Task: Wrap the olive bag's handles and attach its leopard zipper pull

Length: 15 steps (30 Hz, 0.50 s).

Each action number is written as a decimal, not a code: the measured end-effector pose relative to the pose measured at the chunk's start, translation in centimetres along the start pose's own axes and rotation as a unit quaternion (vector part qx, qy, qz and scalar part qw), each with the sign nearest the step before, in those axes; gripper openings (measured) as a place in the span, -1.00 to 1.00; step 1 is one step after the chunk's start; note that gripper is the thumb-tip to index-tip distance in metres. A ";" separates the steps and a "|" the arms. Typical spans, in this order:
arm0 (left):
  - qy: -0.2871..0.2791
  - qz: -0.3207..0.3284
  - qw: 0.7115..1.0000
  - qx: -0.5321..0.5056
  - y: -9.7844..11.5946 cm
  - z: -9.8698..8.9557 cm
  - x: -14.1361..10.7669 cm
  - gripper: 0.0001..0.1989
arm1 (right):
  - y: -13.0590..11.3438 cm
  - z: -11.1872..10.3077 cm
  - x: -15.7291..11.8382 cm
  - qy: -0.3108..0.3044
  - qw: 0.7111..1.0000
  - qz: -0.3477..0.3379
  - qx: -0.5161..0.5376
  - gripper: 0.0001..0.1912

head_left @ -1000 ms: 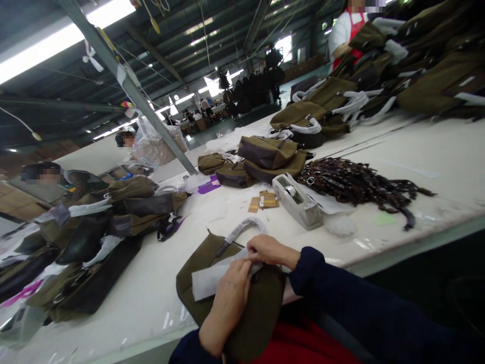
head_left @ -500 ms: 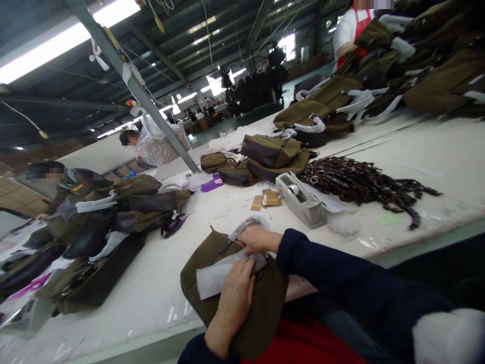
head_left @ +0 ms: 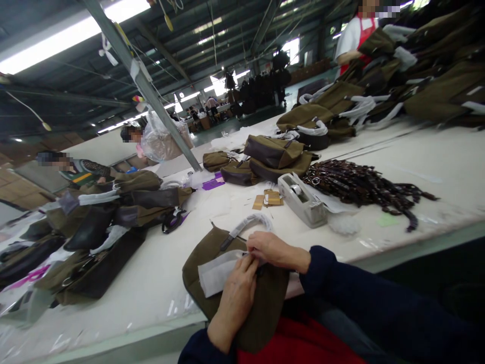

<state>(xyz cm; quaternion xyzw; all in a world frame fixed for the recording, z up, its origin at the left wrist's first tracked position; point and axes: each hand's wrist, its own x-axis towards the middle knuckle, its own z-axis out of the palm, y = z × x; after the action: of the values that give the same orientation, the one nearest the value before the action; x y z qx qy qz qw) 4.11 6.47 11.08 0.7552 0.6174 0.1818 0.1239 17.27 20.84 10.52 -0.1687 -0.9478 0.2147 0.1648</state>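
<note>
An olive fabric bag [head_left: 261, 313] lies against the table's near edge and my lap, its dark-tipped handle [head_left: 252, 220] covered in clear white wrap and arching away from me. Across the bag lies a white wrapping sheet [head_left: 214, 275]. My left hand [head_left: 237, 290] rests over this sheet, fingers together and bent down on its right part, the thumb hidden. At the sheet's upper right end my right hand [head_left: 275, 250] is closed in a pinch, its fingertips meeting those of the left. What lies under the fingertips is hidden.
A grey tape dispenser [head_left: 303, 199] stands beyond my right hand, beside brown cards [head_left: 271, 198] and a heap of dark straps [head_left: 364, 184]. Olive bags are piled left [head_left: 102, 253], ahead [head_left: 276, 151] and far right [head_left: 443, 96]. A slanting metal post [head_left: 151, 96] rises ahead. Several people work around.
My right hand has moved from the handle's base down and right to the sheet's end, beside my left fingertips. My left hand has stayed on the sheet. A person at left has straightened up.
</note>
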 end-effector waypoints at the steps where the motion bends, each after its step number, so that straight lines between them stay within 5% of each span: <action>1: 0.006 -0.003 1.000 -0.013 0.0 0.1 -0.1 -0.50 | 0.1 0.9 -0.7 0.022 1.000 -0.003 0.007 -0.89; 5: 0.031 -0.009 0.998 -0.062 -0.4 0.6 -0.4 -0.63 | 0.5 3.5 -2.1 0.071 0.997 0.000 0.023 -0.89; 10: 0.136 -0.066 0.988 -0.032 -0.6 -0.1 0.8 -0.72 | 0.7 3.9 -1.8 0.071 0.997 -0.035 -0.018 -0.90; 15: 0.048 -0.082 0.991 0.090 -0.4 -0.9 2.4 -0.78 | 0.3 3.1 -1.6 0.063 0.996 -0.032 -0.045 -0.88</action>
<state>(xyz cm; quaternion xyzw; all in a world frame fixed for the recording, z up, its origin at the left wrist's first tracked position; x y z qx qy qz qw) 3.81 8.81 12.02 0.7005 0.6964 0.1506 0.0398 17.59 19.36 7.37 -0.1587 -0.9492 0.1553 0.2231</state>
